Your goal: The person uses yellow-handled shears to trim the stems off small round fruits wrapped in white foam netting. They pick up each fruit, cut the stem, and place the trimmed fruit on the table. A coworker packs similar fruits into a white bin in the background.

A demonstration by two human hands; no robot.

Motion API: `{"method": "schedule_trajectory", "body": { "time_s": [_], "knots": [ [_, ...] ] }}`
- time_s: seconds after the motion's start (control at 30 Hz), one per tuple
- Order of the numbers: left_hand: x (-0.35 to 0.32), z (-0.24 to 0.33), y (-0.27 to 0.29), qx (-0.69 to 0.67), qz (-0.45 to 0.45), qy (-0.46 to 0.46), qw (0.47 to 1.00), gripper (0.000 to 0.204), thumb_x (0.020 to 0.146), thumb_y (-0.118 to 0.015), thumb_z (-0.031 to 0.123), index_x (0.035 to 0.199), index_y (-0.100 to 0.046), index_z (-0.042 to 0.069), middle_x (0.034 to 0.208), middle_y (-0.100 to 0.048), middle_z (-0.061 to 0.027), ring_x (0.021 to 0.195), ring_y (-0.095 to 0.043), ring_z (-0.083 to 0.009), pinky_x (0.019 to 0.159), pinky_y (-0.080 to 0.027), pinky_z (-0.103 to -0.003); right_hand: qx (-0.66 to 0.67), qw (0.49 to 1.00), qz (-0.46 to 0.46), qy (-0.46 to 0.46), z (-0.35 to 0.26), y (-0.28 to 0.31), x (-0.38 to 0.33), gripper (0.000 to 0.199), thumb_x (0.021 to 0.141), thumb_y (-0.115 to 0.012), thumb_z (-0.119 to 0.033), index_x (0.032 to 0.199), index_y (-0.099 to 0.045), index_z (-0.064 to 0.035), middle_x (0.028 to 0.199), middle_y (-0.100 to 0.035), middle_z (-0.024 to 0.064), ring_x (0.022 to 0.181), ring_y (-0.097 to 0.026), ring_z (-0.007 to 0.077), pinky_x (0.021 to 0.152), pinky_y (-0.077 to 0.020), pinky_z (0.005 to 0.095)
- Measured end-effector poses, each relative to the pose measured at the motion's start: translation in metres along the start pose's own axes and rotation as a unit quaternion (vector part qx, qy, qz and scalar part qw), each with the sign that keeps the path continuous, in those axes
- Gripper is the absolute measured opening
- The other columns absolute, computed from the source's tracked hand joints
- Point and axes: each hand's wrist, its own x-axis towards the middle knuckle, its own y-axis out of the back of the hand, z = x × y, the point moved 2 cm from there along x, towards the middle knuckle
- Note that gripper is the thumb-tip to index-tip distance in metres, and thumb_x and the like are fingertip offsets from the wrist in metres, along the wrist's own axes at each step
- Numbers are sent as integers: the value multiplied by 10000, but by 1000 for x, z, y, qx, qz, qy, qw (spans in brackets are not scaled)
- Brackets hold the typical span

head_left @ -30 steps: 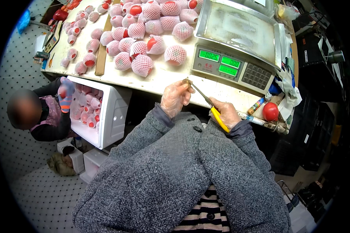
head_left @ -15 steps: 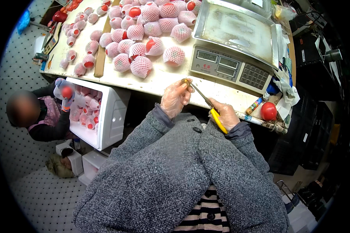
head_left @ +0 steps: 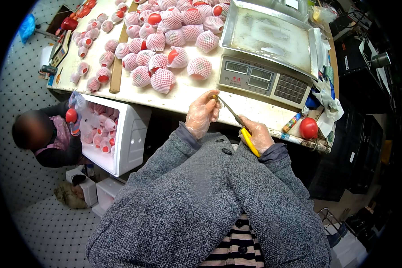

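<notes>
In my right hand [head_left: 261,135], gloved in clear plastic, is a pair of scissors with yellow handles [head_left: 250,142]. Their dark blades point up and left to the fingertips of my left hand [head_left: 199,115], also in a clear glove. A small brownish-yellow piece [head_left: 215,97] shows between those pinched fingers, right at the blade tips; its kind cannot be made out. Both hands are in front of the table's near edge. Beyond them stand a weighing scale [head_left: 245,81] and several red fruits in pink-white foam nets [head_left: 163,81].
A bare red fruit [head_left: 308,128] sits on the table's right corner, beside a colourful tube [head_left: 292,122] and crumpled plastic. At left, a co-worker's gloved hand holds a red fruit [head_left: 71,115] by a white foam box [head_left: 131,138] of netted fruit. A wooden strip [head_left: 116,73] divides the table.
My hands and the scissors have barely moved. The co-worker at left has shifted slightly, and the red fruit in their hand is a little lower and further left.
</notes>
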Motion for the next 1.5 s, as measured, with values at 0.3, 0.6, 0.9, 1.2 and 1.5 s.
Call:
{"method": "schedule_trajectory", "body": {
  "time_s": [0.3, 0.6, 0.9, 1.2, 1.5],
  "knots": [
    [3, -2, 4, -12, -7, -3, 1000, 300, 932, -455, 98, 1215, -482, 6, 852, -527, -65, 590, -485, -69, 513, -418, -184, 82, 996, 13, -12, 3, -3, -1, 546, 744, -618, 17, 1271, -479, -24, 821, -630, 125, 754, -607, 211, 723, -485, 296],
    [2, 4, 1, 94, 26, -28, 995, 308, 909, -434, 26, 1210, -491, 3, 843, -525, -61, 597, -489, -74, 500, -398, -179, -93, 992, 67, 50, -4, 4, -3, 452, 788, -598, -65, 1233, -518, -64, 869, -630, 213, 773, -624, 328, 696, -489, 373],
    [6, -2, 3, 115, 2, -51, 992, 303, 909, -432, 24, 1203, -499, 5, 846, -532, -64, 581, -483, -70, 498, -394, -178, 56, 998, -7, -27, -6, 0, 0, 495, 785, -599, -53, 1261, -475, 2, 971, -628, 234, 878, -636, 262, 801, -483, 316],
    [10, 4, 8, -114, -71, 52, 990, 339, 916, -500, 145, 1216, -455, -6, 885, -505, -46, 628, -466, -56, 531, -388, -175, -92, 986, 125, 67, -3, 3, 2, 488, 754, -634, -66, 1229, -520, -75, 931, -616, 184, 822, -616, 312, 742, -496, 354],
    [8, 13, 9, -14, -90, 137, 986, 273, 892, -513, 116, 1139, -493, 1, 646, -408, 28, 477, -338, -25, 407, -296, -140, -265, 944, 151, 126, -8, 14, 4, 493, 736, -662, -109, 1209, -525, -127, 768, -559, 114, 712, -585, 281, 631, -485, 370]
  ]
}}
